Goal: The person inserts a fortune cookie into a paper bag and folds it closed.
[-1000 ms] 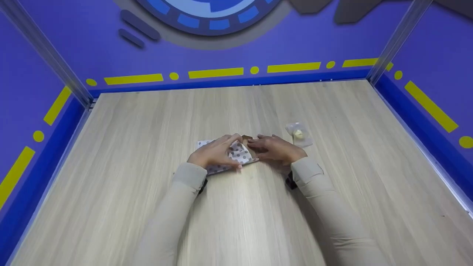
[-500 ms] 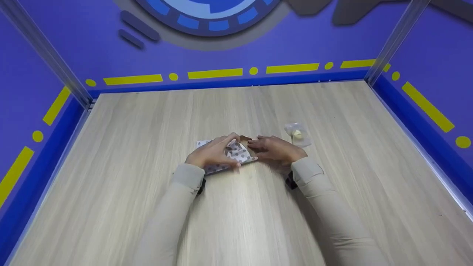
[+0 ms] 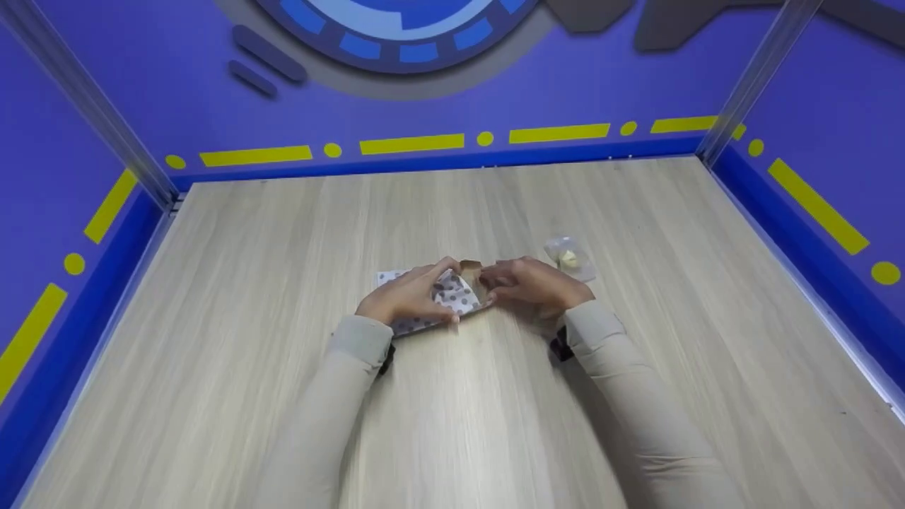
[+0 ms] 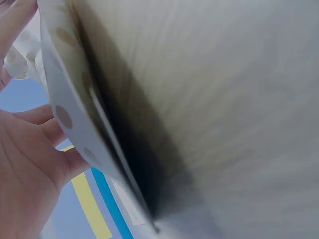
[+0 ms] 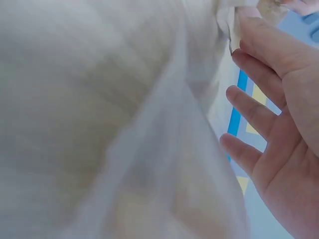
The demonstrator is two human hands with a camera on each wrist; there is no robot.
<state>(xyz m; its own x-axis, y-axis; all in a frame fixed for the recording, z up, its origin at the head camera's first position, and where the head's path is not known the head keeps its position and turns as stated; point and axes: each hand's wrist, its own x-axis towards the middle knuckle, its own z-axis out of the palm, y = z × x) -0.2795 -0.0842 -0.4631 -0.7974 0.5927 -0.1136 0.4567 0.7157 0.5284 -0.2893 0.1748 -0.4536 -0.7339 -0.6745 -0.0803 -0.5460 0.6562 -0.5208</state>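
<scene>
White paper with grey-brown polka dots (image 3: 456, 293) lies folded into a flat package near the middle of the table, with a brown inner piece (image 3: 470, 267) showing at its right end. My left hand (image 3: 409, 293) grips the package across its width, thumb at the near edge and fingers over the far side. In the left wrist view, the dotted paper (image 4: 62, 117) stands in front of those fingers. My right hand (image 3: 534, 284) is at the right end. Its thumb and forefinger pinch the paper's edge (image 5: 232, 37), while the other fingers are spread away from it.
A clear plastic bag (image 3: 583, 271) with a small pale yellow item (image 3: 569, 258) inside lies just beyond my right hand. The wood-grain table (image 3: 283, 233) meets blue walls (image 3: 452, 106) at the back and sides.
My right hand has shifted slightly to the right, its fingers drawing back and bunching at the package's end. My left hand stays almost still on the package.
</scene>
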